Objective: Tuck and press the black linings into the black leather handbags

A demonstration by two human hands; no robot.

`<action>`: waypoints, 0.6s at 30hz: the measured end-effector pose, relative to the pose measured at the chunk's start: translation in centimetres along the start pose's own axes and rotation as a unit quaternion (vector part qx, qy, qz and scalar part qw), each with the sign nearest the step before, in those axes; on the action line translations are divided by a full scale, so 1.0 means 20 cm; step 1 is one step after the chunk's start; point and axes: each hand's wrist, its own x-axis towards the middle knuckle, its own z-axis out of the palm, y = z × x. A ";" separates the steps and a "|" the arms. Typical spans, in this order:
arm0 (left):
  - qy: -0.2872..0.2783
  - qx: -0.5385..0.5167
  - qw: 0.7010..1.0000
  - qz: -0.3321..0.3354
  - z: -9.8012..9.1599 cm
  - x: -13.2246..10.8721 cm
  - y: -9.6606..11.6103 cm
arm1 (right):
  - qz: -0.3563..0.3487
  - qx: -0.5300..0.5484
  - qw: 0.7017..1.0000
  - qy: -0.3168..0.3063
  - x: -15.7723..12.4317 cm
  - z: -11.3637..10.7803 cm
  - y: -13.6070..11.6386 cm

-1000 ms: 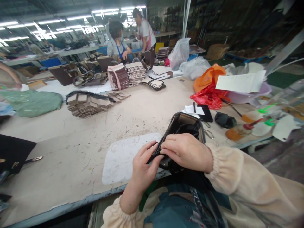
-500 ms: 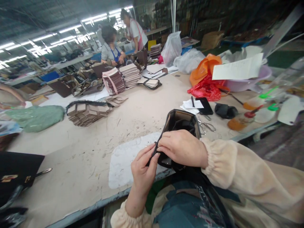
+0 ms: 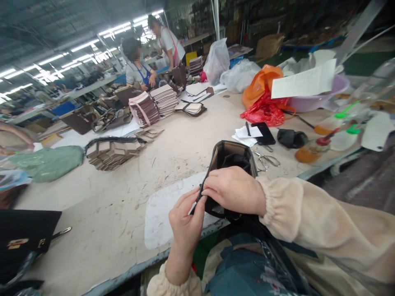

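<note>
A black handbag (image 3: 251, 158) with an open top and a dark lining stands at the table's front edge, partly hidden behind my hands. My left hand (image 3: 187, 216) pinches the bag's near-left rim between thumb and fingers. Just beside it, my right hand (image 3: 233, 189) reaches over the opening, its fingertips closed on the same edge. The lower part of the bag is covered by my right hand and sleeve. A white sheet (image 3: 160, 218) lies on the table left of the bag.
Scissors (image 3: 268, 159), a black phone (image 3: 263, 134) and glue bottles (image 3: 311, 150) lie to the right. Another black bag (image 3: 27, 230) is at the left. Stacked pieces (image 3: 114, 152) and a green plastic bag (image 3: 49, 162) lie beyond. Two people (image 3: 135, 70) are at the back.
Both hands keep their hold on the bag's rim, with hardly any shift. The whole view has turned slightly.
</note>
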 end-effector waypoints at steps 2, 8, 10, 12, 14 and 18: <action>-0.003 0.000 1.000 -0.006 0.00 0.00 0.00 | 0.015 0.000 1.000 -0.010 0.01 -0.01 0.00; 0.001 -0.005 1.000 -0.021 0.00 0.00 0.00 | 0.011 0.031 0.999 -0.033 -0.01 -0.04 0.05; 0.007 0.001 1.000 -0.025 0.00 0.00 -0.01 | -0.007 0.048 0.998 -0.041 -0.03 -0.05 0.08; 0.008 0.005 1.000 -0.030 0.00 -0.01 -0.02 | -0.013 0.053 0.997 -0.047 -0.04 -0.05 0.09; 0.009 0.006 1.000 -0.029 0.00 -0.01 -0.02 | -0.005 0.043 0.998 -0.047 -0.04 -0.05 0.10; 0.007 0.006 0.999 -0.034 0.00 -0.01 -0.02 | 0.009 0.017 0.999 -0.032 -0.03 -0.05 0.10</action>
